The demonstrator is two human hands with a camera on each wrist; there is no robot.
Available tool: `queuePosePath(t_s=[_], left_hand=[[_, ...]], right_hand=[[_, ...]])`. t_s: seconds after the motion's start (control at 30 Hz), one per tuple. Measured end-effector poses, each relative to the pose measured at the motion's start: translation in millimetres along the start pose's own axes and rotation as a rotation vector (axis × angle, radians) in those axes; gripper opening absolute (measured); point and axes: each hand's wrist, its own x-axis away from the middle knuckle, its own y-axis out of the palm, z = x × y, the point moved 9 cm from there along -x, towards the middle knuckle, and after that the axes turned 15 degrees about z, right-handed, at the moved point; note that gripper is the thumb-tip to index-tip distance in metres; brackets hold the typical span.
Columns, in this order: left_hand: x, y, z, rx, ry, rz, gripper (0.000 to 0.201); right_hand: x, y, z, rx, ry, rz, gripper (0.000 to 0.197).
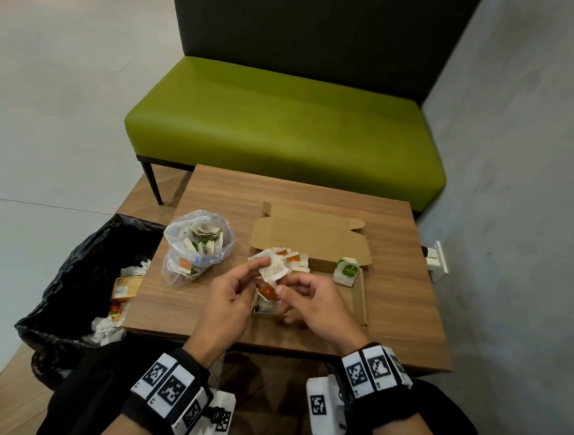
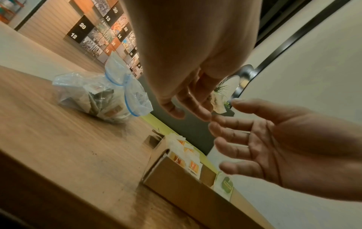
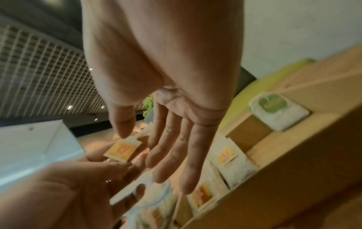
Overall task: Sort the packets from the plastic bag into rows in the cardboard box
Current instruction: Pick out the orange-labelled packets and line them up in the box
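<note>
White paper packet (image 1: pixel 273 267) pinched in my left hand (image 1: pixel 229 302); its orange tag (image 1: pixel 269 290) in my right hand's (image 1: pixel 316 310) grip, both over the brown cardboard box (image 1: pixel 361 300) at frame centre.

Plastic bag (image 2: pixel 101 99) on table (image 2: pixel 58 147), cardboard box (image 2: pixel 176 184), two hands above

From my left wrist view I read white numbers on the dark squares of a tiled wall display (image 2: pixel 101 31) far off to the left: 12, 20, 13, 20, 20, 14 and 15, one number to a square, set among photo tiles. My wristbands (image 1: pixel 375 366) carry black-and-white square code markers, with no words on them. The orange tags on the packets (image 3: pixel 123 150) and the green label on the packet (image 1: pixel 347 267) standing at the right of the cardboard box (image 1: pixel 311 240) bear print too blurred for me to read.
</note>
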Motion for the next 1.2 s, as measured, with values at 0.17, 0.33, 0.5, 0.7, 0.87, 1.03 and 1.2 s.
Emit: queuePosePath(t_s=[0.17, 0.33, 0.5, 0.7, 0.87, 1.03, 1.2], left_hand=[[3, -3, 3, -0.151, 0.089, 0.014, 0.039], [6, -2, 2, -0.162, 0.060, 0.027, 0.042], [7, -2, 1, -0.179, 0.033, 0.054, 0.036], [5, -9, 5, -0.252, 0.089, 0.107, 0.012], [4, -12, 3, -0.195, 0.013, 0.149, 0.009], [8, -2, -2, -0.019, -0.125, 0.091, 0.016], [8, 4, -3, 0.057, -0.197, 0.032, 0.020]], right_hand=[[3, -2, 2, -0.253, 0.126, 0.065, 0.014], [3, 2, 10, -0.185, 0.154, 0.052, 0.014], [8, 5, 9, -0.196, 0.155, -0.011, 0.006], [5, -7, 5, -0.216, 0.087, 0.082, 0.016], [6, -10, 7, -0.260, 0.067, 0.192, 0.016], [2, -12, 8, -0.235, 0.054, 0.266, 0.017], [0, -13, 2, -0.236, 0.032, 0.238, 0.017]])
